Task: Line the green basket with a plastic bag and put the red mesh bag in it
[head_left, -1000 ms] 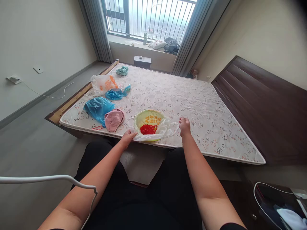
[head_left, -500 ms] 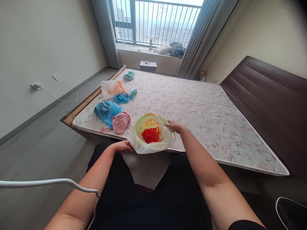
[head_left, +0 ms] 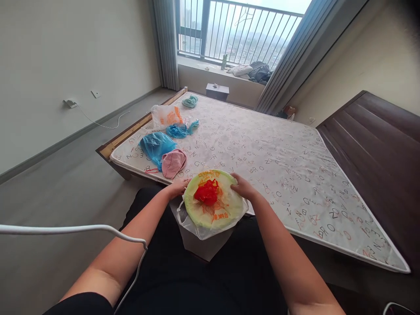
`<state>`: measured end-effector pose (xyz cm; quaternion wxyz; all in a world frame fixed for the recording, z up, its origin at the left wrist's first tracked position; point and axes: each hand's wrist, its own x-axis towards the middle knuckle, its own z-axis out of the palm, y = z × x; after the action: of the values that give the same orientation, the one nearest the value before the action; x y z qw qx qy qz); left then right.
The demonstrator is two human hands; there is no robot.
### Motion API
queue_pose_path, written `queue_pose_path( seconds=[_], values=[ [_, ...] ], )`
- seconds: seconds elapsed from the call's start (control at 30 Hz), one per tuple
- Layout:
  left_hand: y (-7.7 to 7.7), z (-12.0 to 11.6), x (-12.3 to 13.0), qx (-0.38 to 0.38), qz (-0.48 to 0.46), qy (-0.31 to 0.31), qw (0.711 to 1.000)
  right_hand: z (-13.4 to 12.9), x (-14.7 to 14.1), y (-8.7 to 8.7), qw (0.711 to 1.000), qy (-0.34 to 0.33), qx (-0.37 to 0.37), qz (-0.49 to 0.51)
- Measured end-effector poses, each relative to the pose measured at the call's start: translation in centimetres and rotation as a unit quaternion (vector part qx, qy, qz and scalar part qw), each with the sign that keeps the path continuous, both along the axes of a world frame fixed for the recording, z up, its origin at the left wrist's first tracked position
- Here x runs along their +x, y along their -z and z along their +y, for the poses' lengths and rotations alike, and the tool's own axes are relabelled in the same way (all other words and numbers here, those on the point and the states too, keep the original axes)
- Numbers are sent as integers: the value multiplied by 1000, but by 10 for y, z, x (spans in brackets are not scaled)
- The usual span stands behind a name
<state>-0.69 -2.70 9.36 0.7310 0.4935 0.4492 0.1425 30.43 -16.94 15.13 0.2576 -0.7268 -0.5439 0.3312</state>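
A round pale-green basin (head_left: 193, 209), lined with a white plastic bag (head_left: 200, 232) with orange print, is between my hands above my lap. A bundle of red material (head_left: 208, 192) lies inside it. My left hand (head_left: 179, 188) grips the basin's upper left rim, its fingertips partly hidden. On the right rim my right hand (head_left: 242, 186) is closed, thumb on the inner side. A pink cloth item (head_left: 173, 163) rests on the mattress just beyond my left hand.
The patterned mattress (head_left: 249, 144) carries blue plastic bags (head_left: 157, 146), a white-orange bag (head_left: 166, 116) and a teal coil (head_left: 190, 101). A dark headboard (head_left: 370, 144) stands right. A white cable (head_left: 82, 228) crosses my left forearm.
The basin has come nearer to me and tilted so its inside faces me more. My left hand has moved up to its rim. The view has shifted left.
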Motion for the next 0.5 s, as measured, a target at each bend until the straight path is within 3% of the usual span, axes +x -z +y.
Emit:
queue_pose_path(
  seconds=[0.2, 0.4, 0.5],
  values=[
    [3, -4, 0, 89, 39, 39, 995, -10, -22, 15, 994, -25, 65, -88],
    [7, -3, -9, 190, 97, 78, 974, -30, -42, 14, 989, -32, 84, -116],
    [5, 2, -13, 283, 112, 31, 952, -40, -44, 16, 988, -29, 75, -130]
  ],
)
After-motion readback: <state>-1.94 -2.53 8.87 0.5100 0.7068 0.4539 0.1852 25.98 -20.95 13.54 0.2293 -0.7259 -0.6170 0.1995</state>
